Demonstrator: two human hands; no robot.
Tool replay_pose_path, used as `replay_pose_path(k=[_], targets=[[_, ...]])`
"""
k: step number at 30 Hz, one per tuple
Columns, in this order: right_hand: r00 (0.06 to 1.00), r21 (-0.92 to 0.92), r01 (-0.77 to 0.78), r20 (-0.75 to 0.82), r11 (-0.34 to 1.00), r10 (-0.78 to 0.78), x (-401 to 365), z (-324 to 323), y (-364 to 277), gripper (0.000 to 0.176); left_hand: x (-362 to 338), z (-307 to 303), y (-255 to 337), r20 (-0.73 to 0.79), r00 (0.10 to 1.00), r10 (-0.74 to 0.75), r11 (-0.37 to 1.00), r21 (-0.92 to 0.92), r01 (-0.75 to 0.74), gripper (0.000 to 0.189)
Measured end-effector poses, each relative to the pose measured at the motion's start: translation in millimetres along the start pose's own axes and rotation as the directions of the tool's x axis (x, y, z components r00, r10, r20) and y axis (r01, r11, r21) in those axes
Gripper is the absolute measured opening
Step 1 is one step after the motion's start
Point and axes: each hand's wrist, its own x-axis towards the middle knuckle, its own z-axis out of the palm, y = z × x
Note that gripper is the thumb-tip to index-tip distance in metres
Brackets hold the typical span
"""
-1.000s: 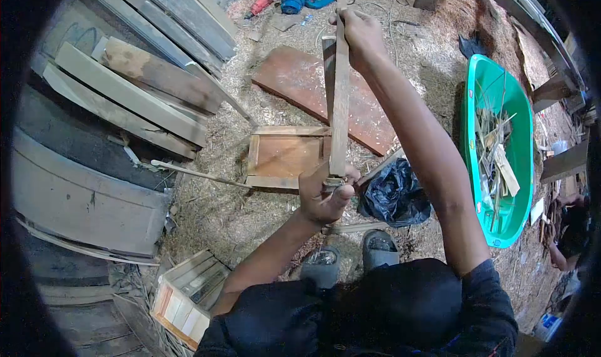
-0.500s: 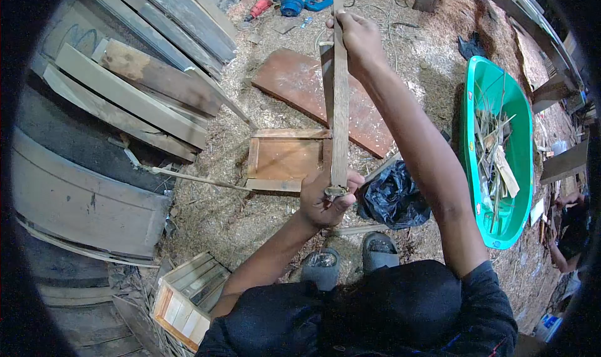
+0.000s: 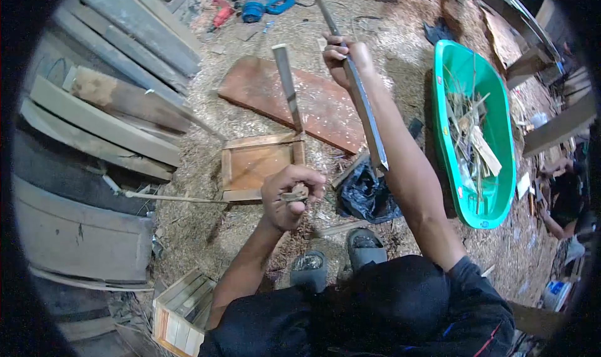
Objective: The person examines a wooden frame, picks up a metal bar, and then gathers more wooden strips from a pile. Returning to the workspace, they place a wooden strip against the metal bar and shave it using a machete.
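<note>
My right hand (image 3: 345, 61) is closed around a long, narrow wooden strip (image 3: 366, 109), which slants over my forearm with its near end free. My left hand (image 3: 278, 197) is curled around a small, crumpled brownish piece (image 3: 297, 193), apart from the strip; its material is unclear. Under my left hand, an upturned wooden stool (image 3: 260, 163) rests on the floor with its legs sticking up and outward. Behind it lies a reddish-brown board (image 3: 250, 84) sprinkled with shavings. A black plastic bag (image 3: 366, 197) sits right of my left hand.
A green tub (image 3: 444, 138) holding wood scraps stands at right. Planks (image 3: 106, 119) and a panel (image 3: 81, 228) line the left side. Blue and red power tools (image 3: 253, 9) lie at the back. A slatted wooden piece (image 3: 181, 319) is beside my leg. Another person's arm (image 3: 551, 222) shows far right.
The strip has come out of my left hand and swung right, its near end now over my right forearm. My right hand has turned, showing its fingers. The view has shifted slightly.
</note>
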Motion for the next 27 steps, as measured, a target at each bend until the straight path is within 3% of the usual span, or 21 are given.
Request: replay_pose_path(k=[6,8,11,13,16,17,18,20,21,22,24,25,26,27], targets=[[1.0,-0.003,-0.015,0.023,1.0,0.015,-14.5,-8.1,-6.1,0.022,-9.2,-6.2,-17.3,0.046,0.998,-0.05,0.998,0.028,0.049,0.081],[0.998,-0.014,-0.041,0.039,0.999,0.042,-14.2,-14.1,-7.2,0.023,-9.1,-10.0,-22.6,0.043,0.997,-0.06,0.998,0.01,0.059,0.095],[0.996,-0.154,0.016,0.095,0.988,-0.001,-21.3,-22.6,0.8,0.029,-7.9,-14.3,-28.9,0.008,0.997,-0.081,0.99,-0.112,0.082,0.099],[0.99,-0.346,0.117,0.117,0.931,-0.081,-32.6,-23.9,12.8,0.033,-9.9,-20.4,-39.1,-0.023,0.995,-0.1,0.982,-0.164,0.095,0.1],[0.984,-0.48,0.167,0.135,0.861,-0.116,-51.7,-26.8,27.0,0.038,-6.7,-22.5,-35.1,-0.006,0.997,-0.078,0.984,-0.163,0.076,0.09],[0.986,-0.511,0.162,0.116,0.844,-0.119,-56.9,-27.6,31.2,0.04,-7.8,-28.7,-41.2,-0.011,0.997,-0.075,0.986,-0.151,0.073,0.068],[0.988,-0.541,0.156,0.095,0.826,-0.124,-63.1,-29.2,35.8,0.042,-6.1,-29.3,-41.2,-0.066,0.996,-0.06,0.996,-0.066,0.056,0.06],[0.986,-0.668,0.146,0.036,0.73,-0.164,-71.0,-38.0,46.7,0.045,2.3,-27.6,-43.1,-0.163,0.986,-0.015,0.995,0.098,0.032,0.044],[0.98,-0.731,0.106,-0.038,0.674,-0.195,-74.6,-43.1,55.0,0.045,12.3,-24.7,-40.0,-0.224,0.971,-0.087,0.985,0.127,0.118,0.03],[0.966,-0.787,0.054,-0.115,0.615,-0.232,-79.6,-51.7,63.8,0.045,20.3,-25.9,-49.5,-0.232,0.968,-0.098,0.972,0.186,0.143,0.027],[0.931,-0.863,0.107,-0.087,0.495,-0.353,-85.2,-75.1,84.6,0.041,34.2,-33.6,-79.6,-0.245,0.963,-0.108,0.936,0.301,0.182,0.023],[0.892,-0.874,0.186,-0.042,0.448,-0.451,-84.4,-95.9,95.5,0.031,35.0,-35.2,-94.0,-0.279,0.945,-0.172,0.927,0.279,0.251,0.024],[0.897,-0.949,0.131,-0.01,0.288,-0.442,-82.9,-116.1,99.3,0.029,32.9,-38.9,-110.4,-0.308,0.922,-0.234,0.912,0.259,0.317,0.026],[0.844,-0.976,0.19,0.109,0.103,-0.525,-87.4,-124.2,102.4,0.028,25.2,-51.8,-134.2,-0.313,0.911,-0.269,0.854,0.359,0.376,0.033]])
